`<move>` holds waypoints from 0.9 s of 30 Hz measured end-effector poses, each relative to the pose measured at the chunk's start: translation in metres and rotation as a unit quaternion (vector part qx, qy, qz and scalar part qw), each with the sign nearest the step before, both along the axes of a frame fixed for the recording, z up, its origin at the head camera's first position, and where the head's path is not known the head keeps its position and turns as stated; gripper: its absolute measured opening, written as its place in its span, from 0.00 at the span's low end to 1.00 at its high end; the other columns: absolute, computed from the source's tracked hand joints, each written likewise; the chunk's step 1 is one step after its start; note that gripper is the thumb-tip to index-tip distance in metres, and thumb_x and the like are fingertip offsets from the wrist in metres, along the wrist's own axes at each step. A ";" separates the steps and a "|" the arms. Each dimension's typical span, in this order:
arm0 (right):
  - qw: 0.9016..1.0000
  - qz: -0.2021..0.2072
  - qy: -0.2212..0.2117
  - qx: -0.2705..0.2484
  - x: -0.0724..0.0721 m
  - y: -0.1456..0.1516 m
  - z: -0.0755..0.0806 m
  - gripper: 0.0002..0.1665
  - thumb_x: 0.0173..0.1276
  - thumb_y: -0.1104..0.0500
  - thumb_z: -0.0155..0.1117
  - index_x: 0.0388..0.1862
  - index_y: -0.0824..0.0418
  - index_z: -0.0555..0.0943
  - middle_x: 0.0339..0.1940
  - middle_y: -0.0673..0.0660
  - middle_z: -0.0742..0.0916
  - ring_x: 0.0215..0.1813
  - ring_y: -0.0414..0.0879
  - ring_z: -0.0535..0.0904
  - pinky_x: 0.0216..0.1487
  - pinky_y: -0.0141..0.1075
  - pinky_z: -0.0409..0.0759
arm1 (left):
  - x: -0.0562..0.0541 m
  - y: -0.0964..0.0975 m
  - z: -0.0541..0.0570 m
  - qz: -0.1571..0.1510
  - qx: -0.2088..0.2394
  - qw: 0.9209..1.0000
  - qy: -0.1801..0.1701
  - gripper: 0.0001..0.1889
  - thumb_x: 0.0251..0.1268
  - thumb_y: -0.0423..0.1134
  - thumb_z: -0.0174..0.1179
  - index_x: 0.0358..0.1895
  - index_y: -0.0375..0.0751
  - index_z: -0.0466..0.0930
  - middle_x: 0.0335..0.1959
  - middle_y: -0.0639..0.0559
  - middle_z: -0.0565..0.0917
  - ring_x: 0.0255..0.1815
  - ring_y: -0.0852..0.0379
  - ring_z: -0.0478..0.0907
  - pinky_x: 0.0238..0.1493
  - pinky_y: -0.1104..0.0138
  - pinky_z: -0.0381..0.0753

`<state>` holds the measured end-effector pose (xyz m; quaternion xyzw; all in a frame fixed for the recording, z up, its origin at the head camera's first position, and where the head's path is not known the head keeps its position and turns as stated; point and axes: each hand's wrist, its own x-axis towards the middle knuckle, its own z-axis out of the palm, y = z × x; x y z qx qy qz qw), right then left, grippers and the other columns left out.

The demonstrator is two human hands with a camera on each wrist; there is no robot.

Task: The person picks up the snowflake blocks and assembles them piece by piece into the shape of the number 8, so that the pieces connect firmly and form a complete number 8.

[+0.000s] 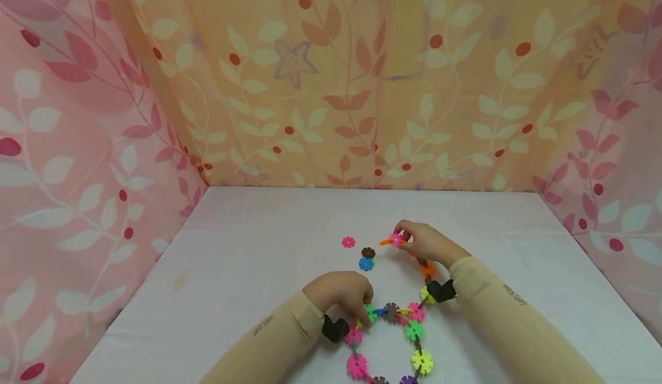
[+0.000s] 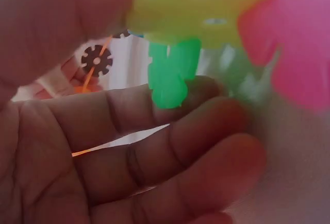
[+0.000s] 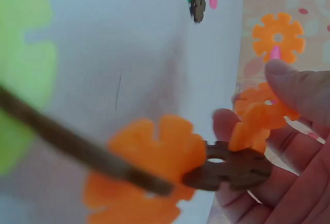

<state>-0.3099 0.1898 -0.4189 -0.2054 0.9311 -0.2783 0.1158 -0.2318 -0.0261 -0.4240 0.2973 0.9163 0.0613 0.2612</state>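
A chain of notched plastic discs, snowflake building pieces in several colours, forms a loop on the table with a strand rising at its right. My left hand (image 1: 341,291) pinches a green disc (image 1: 370,314) at the loop's upper left corner; a yellow disc (image 2: 201,13) and a pink disc (image 2: 304,38) join on beside it. At the strand's far end my right hand (image 1: 429,241) pinches a pink disc (image 1: 396,240) between thumb and fingers. An orange disc (image 3: 278,36) sticks out past the fingertips. Brown (image 3: 227,167) and orange discs follow along the strand below that hand.
Loose pieces lie left of the right hand: a pink disc (image 1: 349,242), a brown disc (image 1: 368,252) and a blue disc (image 1: 366,264) partly over a green one. White cloth covers the table (image 1: 233,246). Patterned curtains (image 1: 331,85) stand behind and at both sides.
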 end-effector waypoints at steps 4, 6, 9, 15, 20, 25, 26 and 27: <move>1.000 0.010 -0.008 0.028 0.001 0.006 -0.001 0.18 0.61 0.61 0.63 0.49 0.55 0.72 0.39 0.55 0.79 0.35 0.47 0.72 0.32 0.35 0.74 | -0.001 -0.001 0.001 0.012 0.001 1.000 0.012 0.12 0.45 0.50 0.70 0.25 0.50 0.78 0.22 0.61 0.74 0.27 0.64 0.67 0.27 0.71 0.69; 0.999 0.016 -0.011 0.040 0.002 0.009 -0.001 0.20 0.61 0.62 0.62 0.52 0.55 0.72 0.40 0.55 0.79 0.37 0.48 0.73 0.35 0.37 0.75 | -0.004 -0.003 0.003 0.017 0.001 1.000 0.021 0.11 0.46 0.49 0.70 0.29 0.51 0.80 0.26 0.61 0.75 0.29 0.64 0.69 0.30 0.70 0.71; 0.998 0.025 -0.012 0.052 0.004 0.014 -0.003 0.21 0.61 0.63 0.62 0.54 0.55 0.73 0.42 0.54 0.79 0.41 0.48 0.73 0.41 0.41 0.77 | -0.006 -0.005 0.004 0.028 0.005 0.999 0.028 0.10 0.46 0.46 0.70 0.34 0.52 0.82 0.29 0.61 0.77 0.32 0.64 0.71 0.32 0.70 0.73; 0.998 0.007 -0.043 0.037 0.008 0.018 -0.011 0.14 0.58 0.64 0.64 0.42 0.53 0.74 0.32 0.52 0.77 0.33 0.47 0.72 0.33 0.37 0.74 | -0.013 -0.013 0.010 0.032 0.023 0.999 0.024 0.12 0.47 0.39 0.69 0.37 0.56 0.84 0.32 0.60 0.79 0.33 0.64 0.72 0.32 0.70 0.74; 0.997 0.015 -0.065 0.024 0.014 0.019 -0.019 0.13 0.56 0.64 0.65 0.38 0.53 0.74 0.28 0.52 0.76 0.29 0.46 0.70 0.28 0.35 0.71 | -0.032 -0.021 0.013 0.032 0.055 0.998 -0.009 0.10 0.51 0.48 0.66 0.38 0.56 0.83 0.36 0.62 0.79 0.38 0.64 0.74 0.38 0.68 0.75; 0.997 0.022 -0.074 0.011 0.018 0.020 -0.022 0.17 0.56 0.63 0.66 0.45 0.49 0.78 0.32 0.52 0.77 0.32 0.46 0.70 0.31 0.36 0.73 | -0.061 -0.027 0.006 0.067 0.095 0.993 0.014 0.09 0.54 0.48 0.64 0.37 0.53 0.83 0.36 0.60 0.79 0.37 0.62 0.74 0.40 0.67 0.74; 0.997 0.023 -0.073 0.009 0.019 0.021 -0.022 0.18 0.56 0.63 0.66 0.46 0.50 0.79 0.33 0.52 0.77 0.33 0.46 0.70 0.32 0.36 0.73 | -0.067 -0.027 0.002 0.076 0.100 0.992 0.019 0.09 0.54 0.47 0.64 0.38 0.52 0.82 0.35 0.60 0.78 0.36 0.62 0.73 0.38 0.67 0.74; 0.997 0.020 -0.075 0.008 0.020 0.022 -0.022 0.18 0.56 0.63 0.66 0.46 0.50 0.79 0.33 0.52 0.77 0.33 0.46 0.70 0.32 0.36 0.73 | -0.072 -0.027 -0.001 0.086 0.106 0.990 0.022 0.09 0.54 0.45 0.65 0.39 0.51 0.82 0.34 0.59 0.78 0.35 0.62 0.73 0.38 0.68 0.74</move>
